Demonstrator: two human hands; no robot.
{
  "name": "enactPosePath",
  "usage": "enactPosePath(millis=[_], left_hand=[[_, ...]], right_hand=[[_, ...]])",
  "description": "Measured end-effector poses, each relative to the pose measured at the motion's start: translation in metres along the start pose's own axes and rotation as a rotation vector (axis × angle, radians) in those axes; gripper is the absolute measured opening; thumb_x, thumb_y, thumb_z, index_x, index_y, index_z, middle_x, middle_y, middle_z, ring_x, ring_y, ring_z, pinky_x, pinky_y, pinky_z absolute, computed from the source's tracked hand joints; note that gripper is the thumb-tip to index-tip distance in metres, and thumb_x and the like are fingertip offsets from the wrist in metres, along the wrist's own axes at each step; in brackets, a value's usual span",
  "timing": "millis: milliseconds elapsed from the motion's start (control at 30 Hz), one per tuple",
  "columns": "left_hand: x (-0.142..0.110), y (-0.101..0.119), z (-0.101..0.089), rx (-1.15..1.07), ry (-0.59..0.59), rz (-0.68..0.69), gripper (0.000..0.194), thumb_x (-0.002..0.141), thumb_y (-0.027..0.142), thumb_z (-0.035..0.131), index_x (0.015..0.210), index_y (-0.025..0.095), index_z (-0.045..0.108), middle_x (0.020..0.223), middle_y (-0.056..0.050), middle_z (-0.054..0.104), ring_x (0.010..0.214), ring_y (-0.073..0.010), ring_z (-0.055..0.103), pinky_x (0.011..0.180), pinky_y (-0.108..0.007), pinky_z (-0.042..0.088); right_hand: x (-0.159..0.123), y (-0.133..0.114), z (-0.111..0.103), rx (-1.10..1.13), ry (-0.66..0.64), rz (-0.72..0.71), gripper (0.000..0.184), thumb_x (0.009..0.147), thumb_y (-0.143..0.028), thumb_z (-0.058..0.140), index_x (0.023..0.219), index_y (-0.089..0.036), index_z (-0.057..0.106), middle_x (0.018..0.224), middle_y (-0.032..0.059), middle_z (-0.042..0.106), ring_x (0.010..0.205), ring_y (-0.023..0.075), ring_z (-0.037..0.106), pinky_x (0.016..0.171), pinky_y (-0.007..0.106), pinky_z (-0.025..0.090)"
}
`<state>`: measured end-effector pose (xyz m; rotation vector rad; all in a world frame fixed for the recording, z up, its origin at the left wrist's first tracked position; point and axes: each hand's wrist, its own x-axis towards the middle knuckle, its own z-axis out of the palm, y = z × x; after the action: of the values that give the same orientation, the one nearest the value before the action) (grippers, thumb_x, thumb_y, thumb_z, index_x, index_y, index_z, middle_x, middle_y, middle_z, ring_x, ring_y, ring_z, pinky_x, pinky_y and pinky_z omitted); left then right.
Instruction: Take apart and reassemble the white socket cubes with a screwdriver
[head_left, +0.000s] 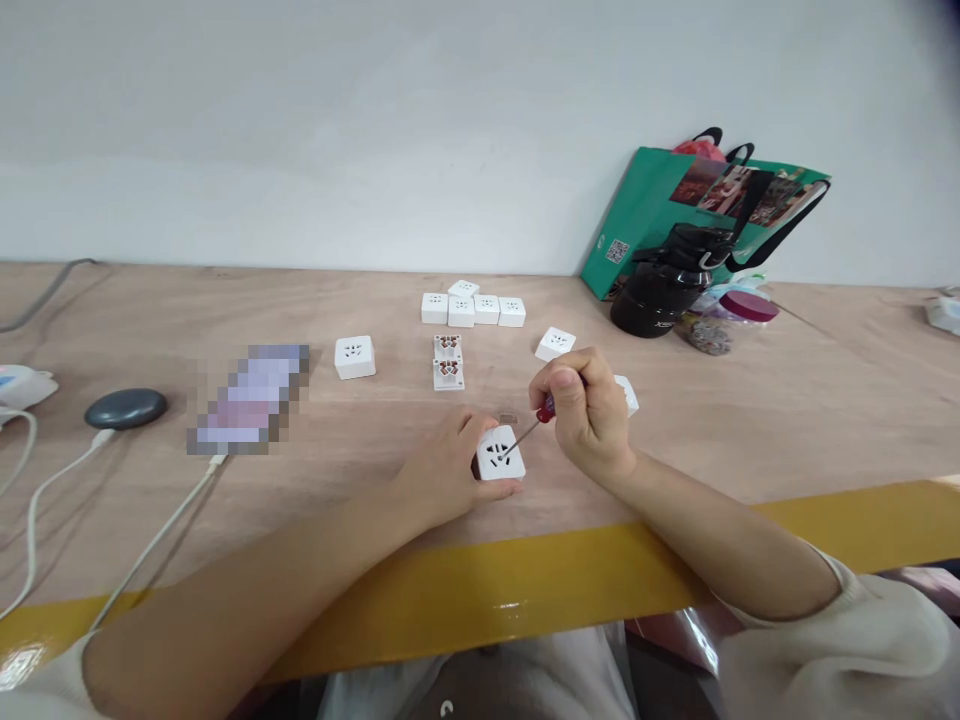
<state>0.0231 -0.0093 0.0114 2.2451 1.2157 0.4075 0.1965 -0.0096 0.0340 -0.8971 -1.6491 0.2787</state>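
Observation:
My left hand (450, 465) grips a white square power socket (511, 462) by its sides, near the table's front edge. In my right hand (592, 415) is a screwdriver (545, 409) with a red handle, my fingers closed around it. Its thin metal shaft slants down to the left, and the tip meets the middle of the socket's face, among the slots. Behind the socket lie two open socket inserts (448, 374) with copper-coloured contacts. Another white socket (556, 344) rests beyond my right hand, and one more (625, 394) is partly hidden by that hand.
Several white sockets (461, 312) stand grouped at the back, and a single socket (355, 357) sits left of the inserts. On the left lie a blurred-out phone (251, 398) with a cable and a dark oval device (126, 409). A black bottle (660, 290) and green bag (652, 200) stand back right.

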Motion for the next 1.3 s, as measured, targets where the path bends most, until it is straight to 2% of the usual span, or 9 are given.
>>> enactPosePath(millis=[233, 433, 633, 767, 900, 1033, 1133, 1233, 1300], left_hand=[[0.0, -0.003, -0.002, 0.021, 0.002, -0.001, 0.057, 0.067, 0.05, 0.07, 0.114, 0.026, 0.049, 0.111, -0.004, 0.052, 0.098, -0.0262, 0.056, 0.081, -0.04, 0.048], [0.0, -0.004, -0.002, 0.006, -0.018, -0.01, 0.057, 0.068, 0.051, 0.069, 0.116, 0.027, 0.048, 0.112, -0.003, 0.052, 0.097, -0.0259, 0.056, 0.076, -0.038, 0.048], [0.001, -0.008, 0.001, 0.007, -0.007, 0.009, 0.059, 0.068, 0.053, 0.068, 0.117, 0.026, 0.047, 0.114, -0.005, 0.052, 0.102, -0.0276, 0.055, 0.079, -0.04, 0.049], [0.001, -0.009, 0.002, 0.053, 0.058, 0.103, 0.056, 0.072, 0.049, 0.068, 0.118, 0.026, 0.046, 0.119, -0.005, 0.051, 0.115, -0.03, 0.048, 0.096, -0.045, 0.043], [0.0, -0.01, 0.002, 0.024, 0.05, 0.254, 0.051, 0.079, 0.041, 0.064, 0.123, 0.025, 0.043, 0.13, -0.006, 0.046, 0.124, -0.0282, 0.042, 0.103, -0.043, 0.038], [0.0, -0.011, 0.003, -0.04, -0.017, 0.271, 0.04, 0.083, 0.036, 0.061, 0.12, 0.028, 0.048, 0.133, -0.006, 0.045, 0.118, -0.0259, 0.049, 0.096, -0.041, 0.044], [0.0, -0.013, 0.005, -0.046, -0.002, 0.289, 0.035, 0.083, 0.036, 0.061, 0.115, 0.025, 0.051, 0.128, -0.006, 0.049, 0.111, -0.0245, 0.053, 0.091, -0.038, 0.047], [0.001, -0.016, 0.006, -0.054, 0.025, 0.333, 0.034, 0.084, 0.037, 0.059, 0.113, 0.022, 0.051, 0.124, -0.007, 0.051, 0.106, -0.0228, 0.054, 0.089, -0.037, 0.047], [0.0, -0.016, 0.007, -0.05, 0.041, 0.34, 0.034, 0.085, 0.038, 0.059, 0.113, 0.022, 0.051, 0.124, -0.007, 0.051, 0.105, -0.0225, 0.054, 0.09, -0.037, 0.047]], right_hand=[[0.01, -0.003, 0.007, -0.154, 0.006, -0.056, 0.022, 0.095, -0.035, 0.038, 0.076, -0.024, 0.042, 0.055, -0.0059, 0.052, 0.045, 0.0085, 0.047, 0.048, 0.024, 0.039], [0.015, 0.001, 0.009, -0.153, 0.0, 0.005, 0.026, 0.095, -0.04, 0.034, 0.076, -0.024, 0.041, 0.054, -0.0059, 0.048, 0.045, 0.009, 0.046, 0.049, 0.025, 0.038], [0.015, -0.01, 0.001, -0.135, -0.176, -0.219, 0.024, 0.095, -0.037, 0.034, 0.078, -0.023, 0.043, 0.057, -0.0042, 0.049, 0.046, 0.0088, 0.046, 0.045, 0.024, 0.036], [0.015, -0.019, 0.002, -0.154, -0.275, -0.344, 0.024, 0.096, -0.038, 0.03, 0.101, -0.024, 0.049, 0.069, 0.0001, 0.056, 0.058, 0.0124, 0.052, 0.048, 0.026, 0.04], [0.015, -0.021, 0.008, -0.131, -0.213, -0.222, 0.027, 0.096, -0.032, 0.034, 0.119, -0.026, 0.045, 0.083, 0.0024, 0.058, 0.069, 0.0143, 0.055, 0.055, 0.029, 0.047], [0.013, -0.019, 0.01, 0.026, -0.104, -0.072, 0.016, 0.089, -0.03, 0.051, 0.105, -0.027, 0.05, 0.081, -0.001, 0.055, 0.059, 0.0102, 0.053, 0.052, 0.027, 0.048], [0.016, -0.02, 0.007, 0.034, -0.105, -0.145, 0.005, 0.088, -0.024, 0.054, 0.092, -0.024, 0.056, 0.079, -0.0007, 0.058, 0.063, 0.0106, 0.056, 0.056, 0.027, 0.049], [0.021, -0.024, 0.005, 0.0, -0.124, -0.254, 0.013, 0.089, -0.018, 0.05, 0.094, -0.024, 0.061, 0.08, 0.0008, 0.062, 0.075, 0.0132, 0.059, 0.067, 0.03, 0.051], [0.022, -0.025, 0.004, 0.022, -0.148, -0.254, 0.021, 0.091, -0.015, 0.044, 0.101, -0.024, 0.06, 0.083, 0.0015, 0.064, 0.076, 0.0131, 0.06, 0.069, 0.032, 0.052]])
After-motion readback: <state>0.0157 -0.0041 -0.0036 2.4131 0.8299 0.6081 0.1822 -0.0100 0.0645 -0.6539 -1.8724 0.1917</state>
